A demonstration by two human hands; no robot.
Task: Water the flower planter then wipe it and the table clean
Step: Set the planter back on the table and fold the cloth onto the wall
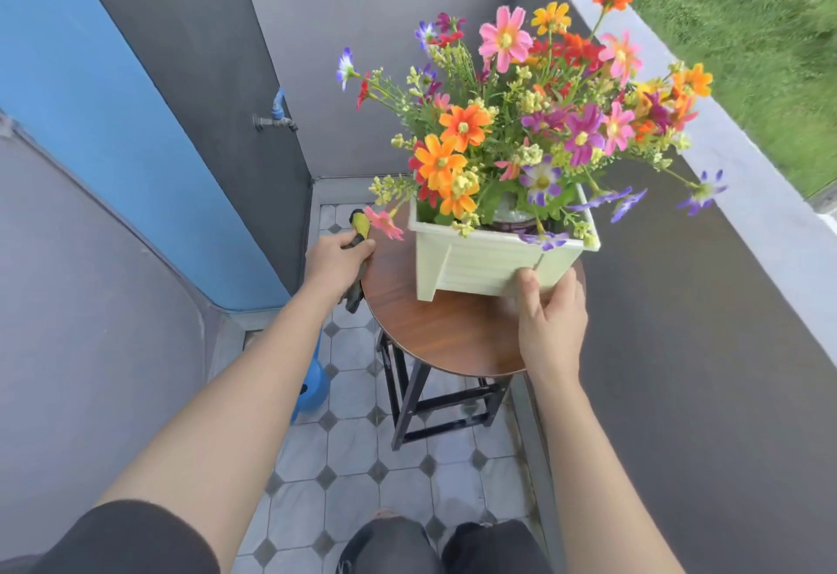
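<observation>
A pale green rectangular plastic planter (487, 263) of mixed coloured flowers is tilted on the round brown wooden table (446, 333), gripped at its near corner by the right hand (550, 317). A yellow-green cloth (359, 229) is clutched in the closed left hand (337, 261) at the table's left edge.

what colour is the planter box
Pale cream-white planter box with ribbed sides, clearest in the head view.
</observation>
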